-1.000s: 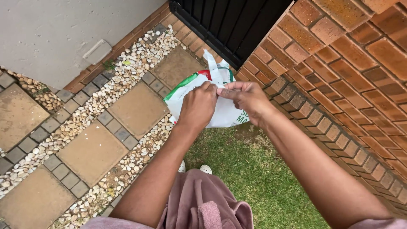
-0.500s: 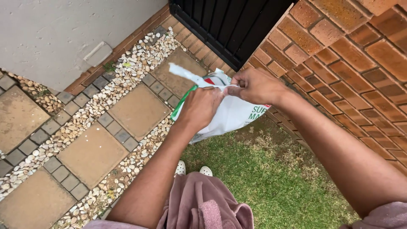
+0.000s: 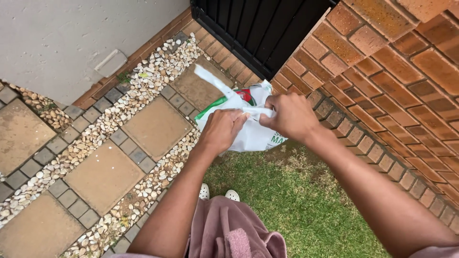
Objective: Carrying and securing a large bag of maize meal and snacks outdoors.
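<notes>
Outdoors, on a strip of grass between a paved path and a red brick wall, a person stands looking down at their own two hands, white shoe tips and a pink garment showing below. Both arms reach forward over the lawn. Left hand and right hand are each clenched on a handle strip of a white plastic bag with green and red print, the strip drawn taut between them. Judging by the grip, the step in hand appears to be knotting the bag's handles; finishing it would likely call for crossing one strip over the other and pulling snug without tearing the thin film. A second handle sticks up loose to the left. The bag hangs in the air just beyond the knuckles, touching both fists. Farther off lie square paving slabs edged with pale pebbles, a grey plastered wall and a black barred gate.
</notes>
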